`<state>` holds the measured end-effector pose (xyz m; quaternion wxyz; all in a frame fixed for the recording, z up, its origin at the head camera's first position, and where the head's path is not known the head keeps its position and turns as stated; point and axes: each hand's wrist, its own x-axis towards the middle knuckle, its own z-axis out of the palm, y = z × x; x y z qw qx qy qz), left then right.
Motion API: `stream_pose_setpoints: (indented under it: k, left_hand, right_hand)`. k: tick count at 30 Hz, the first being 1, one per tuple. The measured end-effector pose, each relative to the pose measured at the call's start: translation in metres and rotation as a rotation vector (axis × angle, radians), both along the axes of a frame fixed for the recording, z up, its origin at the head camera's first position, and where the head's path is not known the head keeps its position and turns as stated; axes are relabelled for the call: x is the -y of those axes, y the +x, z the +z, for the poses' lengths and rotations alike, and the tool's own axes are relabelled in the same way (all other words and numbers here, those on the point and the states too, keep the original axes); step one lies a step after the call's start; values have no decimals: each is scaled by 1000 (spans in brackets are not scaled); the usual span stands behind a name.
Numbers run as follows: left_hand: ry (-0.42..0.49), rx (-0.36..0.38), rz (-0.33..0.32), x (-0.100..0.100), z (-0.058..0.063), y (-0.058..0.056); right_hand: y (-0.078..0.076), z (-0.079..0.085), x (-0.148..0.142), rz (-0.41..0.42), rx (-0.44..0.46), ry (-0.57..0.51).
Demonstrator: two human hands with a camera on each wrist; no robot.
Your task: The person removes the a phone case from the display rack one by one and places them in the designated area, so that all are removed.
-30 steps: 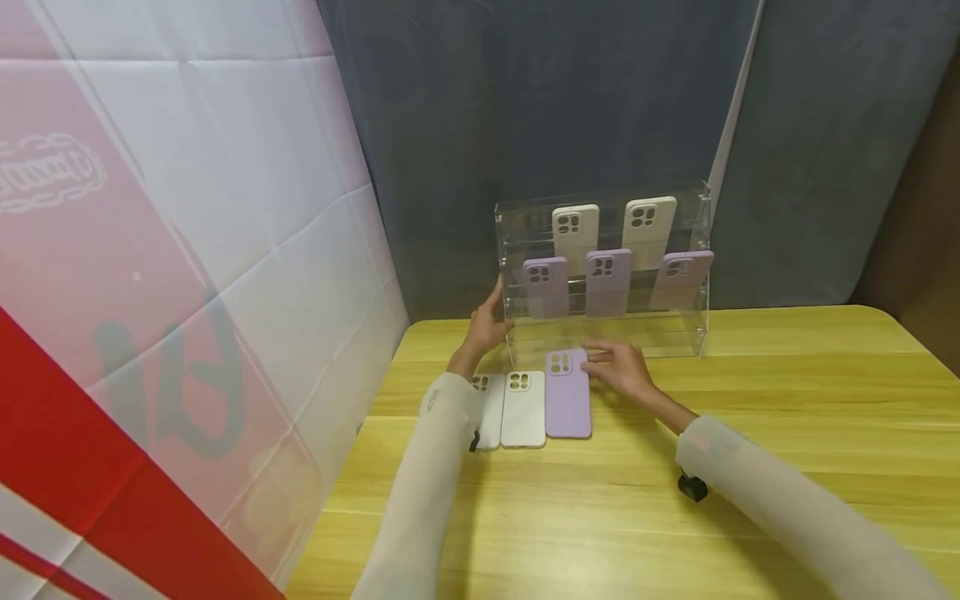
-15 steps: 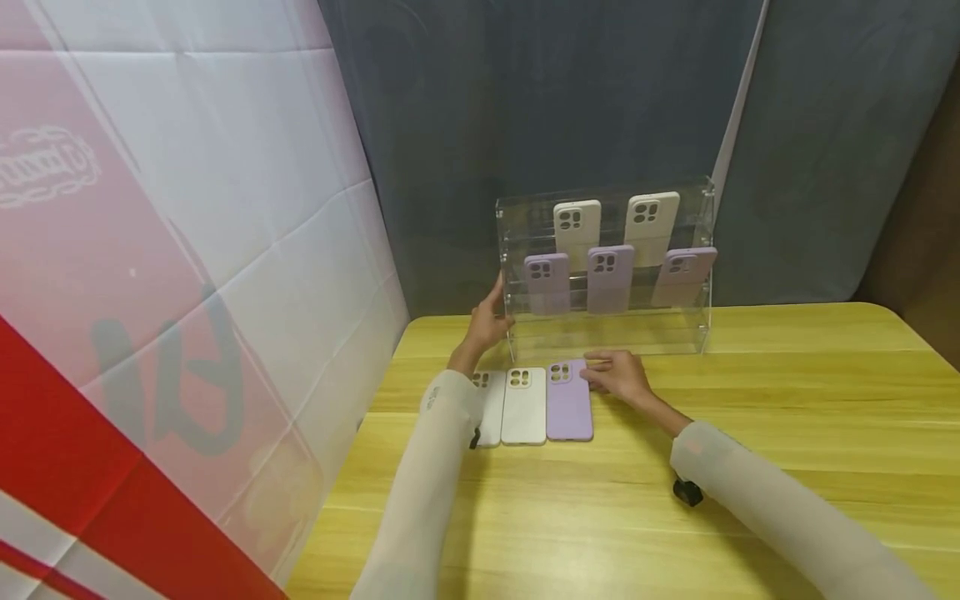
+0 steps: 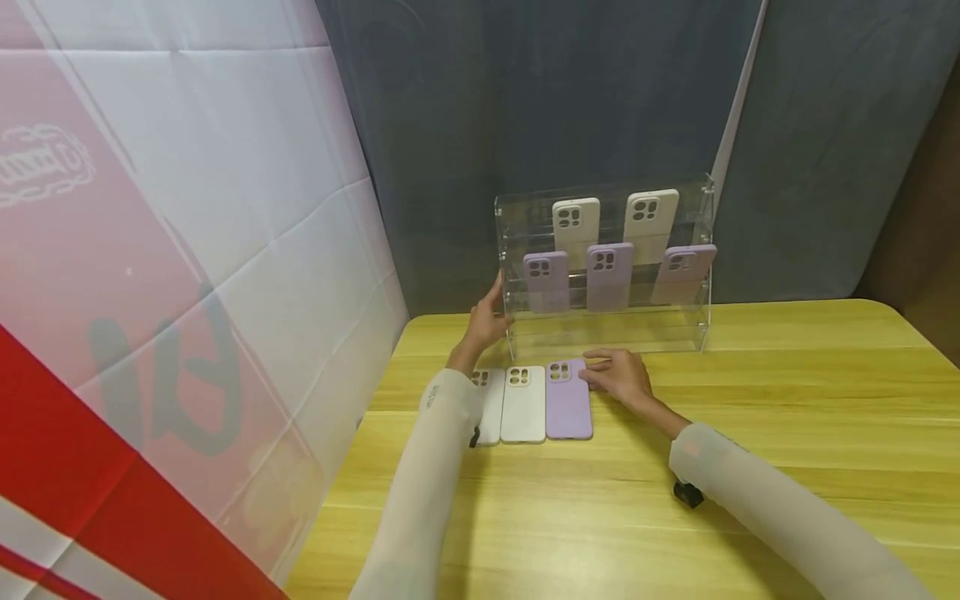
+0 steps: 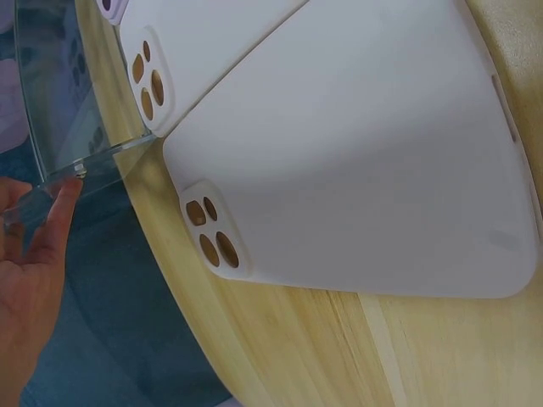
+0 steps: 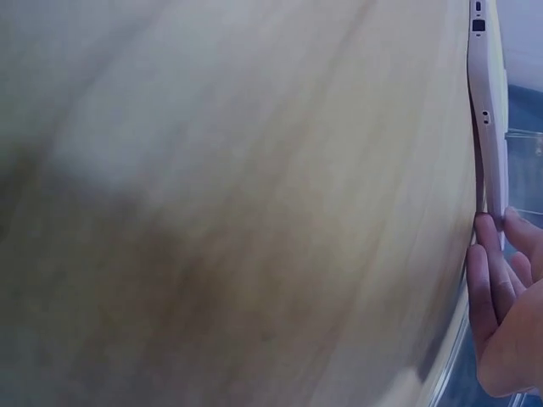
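Note:
My left hand (image 3: 486,325) grips the left side panel of a clear acrylic display stand (image 3: 607,337). In the left wrist view, the thumb and fingers (image 4: 61,212) lie on either side of that panel. With thumb and fingertips, my right hand (image 3: 618,375) pinches the upper right corner of a purple phone case (image 3: 570,410). The right wrist view shows that case (image 5: 489,119) edge-on, thumb on top and a finger under it. Left of it lie two white phone cases, the middle one (image 3: 523,408) and a left one (image 3: 491,412) partly hidden by my sleeve.
Two white cases, left (image 3: 576,233) and right (image 3: 650,225), stand on the display's upper tier. Below them stand three purple cases, the right one (image 3: 684,271) leaning. A printed cloth (image 3: 247,208) hangs left of the wooden table (image 3: 810,375); a grey curtain (image 3: 525,100) hangs behind.
The purple case's top end has come down toward the table, nearly level with the white cases. My right hand moved slightly down with it. The left hand keeps its place on the stand.

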<state>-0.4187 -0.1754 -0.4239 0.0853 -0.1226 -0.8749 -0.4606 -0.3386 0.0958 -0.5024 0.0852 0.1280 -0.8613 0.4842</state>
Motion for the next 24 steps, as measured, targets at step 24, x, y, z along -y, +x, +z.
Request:
stream_pose_setpoints:
  k: [24]
  left_hand:
    - [-16,-21,2,0,-2,-1]
  right_hand:
    - [1,6,-5,31,8,9]
